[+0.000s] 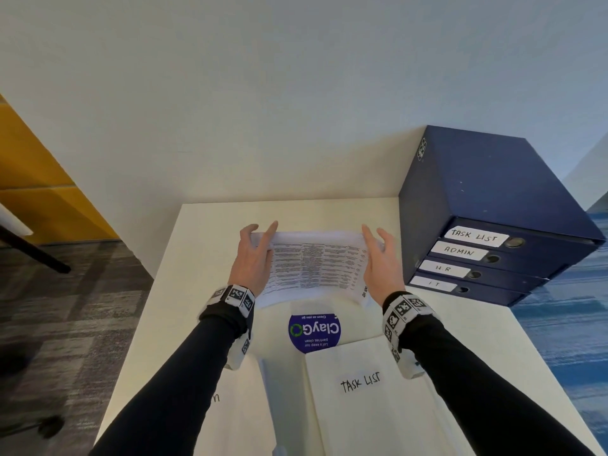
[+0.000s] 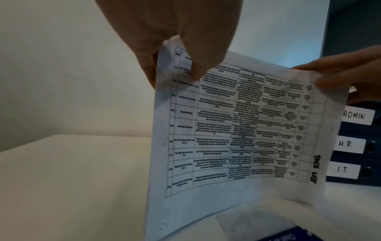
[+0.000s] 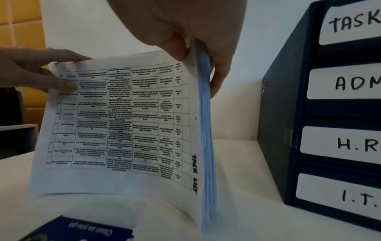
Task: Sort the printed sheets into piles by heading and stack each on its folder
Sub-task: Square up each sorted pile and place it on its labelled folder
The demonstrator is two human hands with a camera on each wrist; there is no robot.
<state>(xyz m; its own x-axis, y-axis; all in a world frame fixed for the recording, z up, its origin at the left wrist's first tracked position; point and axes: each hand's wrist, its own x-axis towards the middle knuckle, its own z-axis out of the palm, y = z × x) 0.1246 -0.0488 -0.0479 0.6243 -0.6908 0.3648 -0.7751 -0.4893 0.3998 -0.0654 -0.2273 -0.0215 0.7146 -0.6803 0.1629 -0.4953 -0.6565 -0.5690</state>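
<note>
A stack of printed sheets [image 1: 316, 268] stands on its lower edge on the white table [image 1: 204, 245]. Its front sheet [image 2: 237, 130] carries a printed table and the handwritten heading TASK LIST. My left hand [image 1: 261, 232] pinches the stack's left edge, thumb in front [image 2: 173, 65]. My right hand [image 1: 373, 235] grips the right edge [image 3: 200, 62], where several sheet edges [image 3: 206, 130] show. Blue folders [image 1: 477, 258] lie stacked at the right, labelled TASK LIST, ADMIN, H.R. and I.T. [image 3: 329, 114]. A white pile marked TASK LIST [image 1: 362, 390] lies near me.
A round blue ClayGo sticker [image 1: 314, 332] lies on the table between the stack and the near pile. Another white sheet [image 1: 230, 406] lies at the lower left, partly under my left arm. A white wall stands behind the table. Grey floor lies to the left.
</note>
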